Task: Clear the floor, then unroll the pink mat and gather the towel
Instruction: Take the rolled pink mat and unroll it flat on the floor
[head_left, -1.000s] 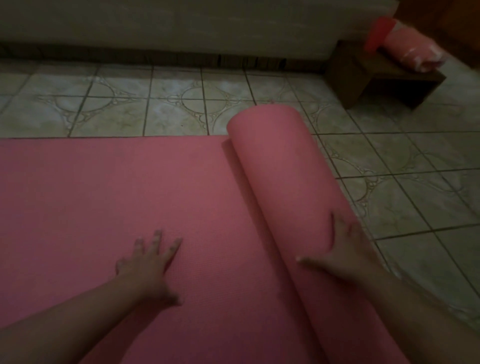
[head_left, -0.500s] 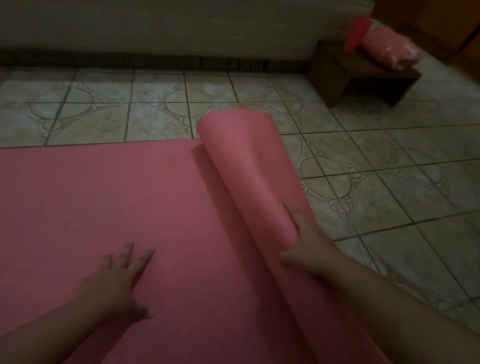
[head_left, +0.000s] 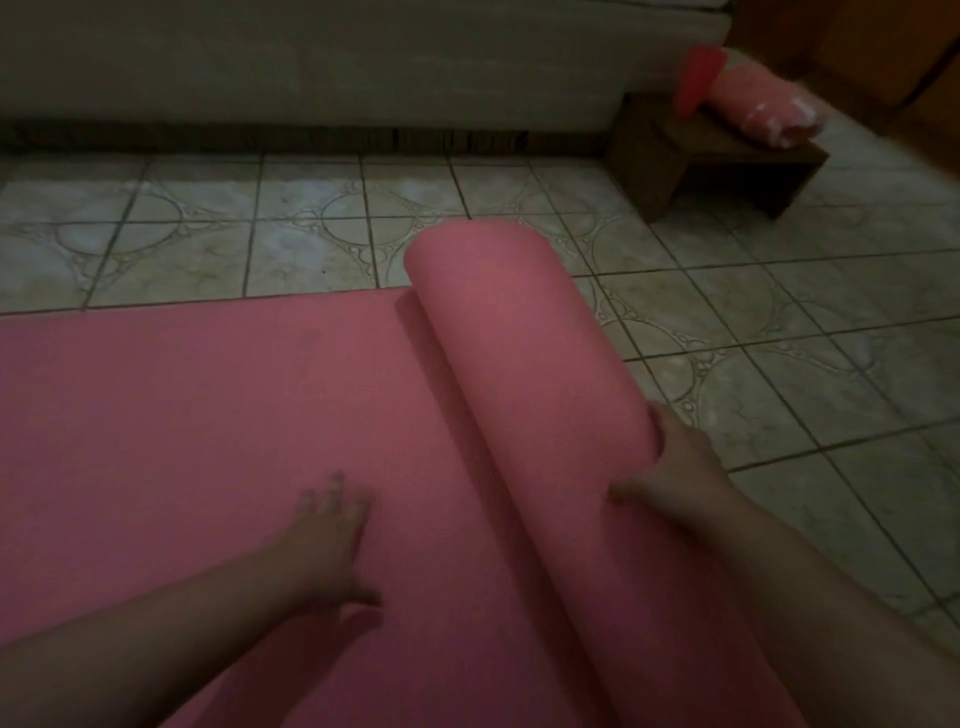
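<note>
Right hand (head_left: 675, 467) grips, apparently, pink mat (head_left: 182, 415) roll; L hand (head_left: 327, 535) flat.

The unrolled part of the mat (head_left: 197, 415) lies flat on the tiled floor (head_left: 779, 338), filling the left and lower centre of the frame; its still-rolled part (head_left: 524, 364) lies along the flat part's right side, running from the centre of the frame down to the lower right; the left hand (head_left: 327, 540) rests flat on the unrolled part, lower centre, just left of the roll; the right hand (head_left: 675, 467) sits against the roll's right side, right of centre; bare floor lies behind the mat and to its right; a low bench (head_left: 691, 156) stands on the floor at upper right; a rolled bundle (head_left: 758, 109) lies on the bench, with an upright object (head_left: 696, 78) at the bundle's left end; a long low base (head_left: 311, 67) runs across the top of the frame, left of the bench.
</note>
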